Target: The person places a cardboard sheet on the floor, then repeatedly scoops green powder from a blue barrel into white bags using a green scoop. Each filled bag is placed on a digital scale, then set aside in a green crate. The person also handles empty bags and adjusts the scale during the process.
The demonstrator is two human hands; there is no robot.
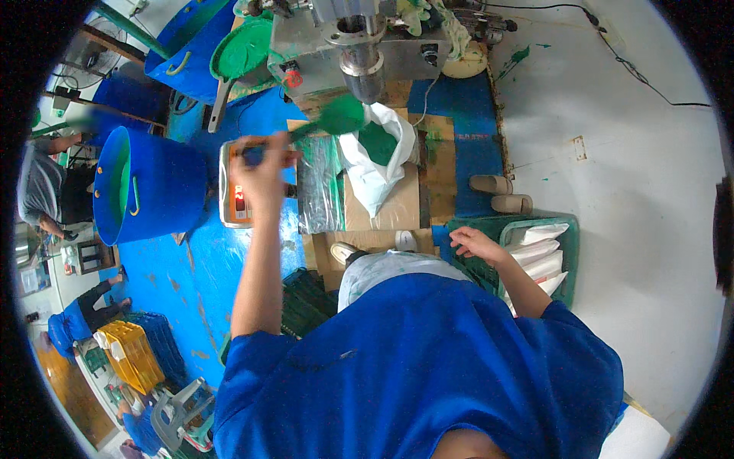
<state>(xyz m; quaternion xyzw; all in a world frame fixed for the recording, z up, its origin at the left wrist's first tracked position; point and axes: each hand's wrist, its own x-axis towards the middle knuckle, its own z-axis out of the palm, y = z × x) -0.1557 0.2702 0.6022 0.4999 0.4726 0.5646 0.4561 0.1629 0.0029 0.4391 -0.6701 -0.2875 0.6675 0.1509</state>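
Observation:
My left hand [264, 164] is closed round the handle of a green-coated ladle [342, 116], both slightly smeared by motion. The ladle's bowl is at the upper left edge of an open white bag [375, 187]. Green paste [377, 145] shows inside the bag, which stands on a cardboard-covered surface under a metal nozzle [362, 73]. To the right, my right hand [475, 243] holds nothing, its fingers loosely apart. It hovers by a green crate [566, 264] with several white filled bags [534, 252] in it.
An orange-and-white scale [235, 191] sits left of the bag. A green-filled pan [245, 50] and blue tubs [164, 183] stand farther left. Slippers [511, 203] lie by the right wall. Other people [50, 187] and a yellow crate [134, 356] are at the left.

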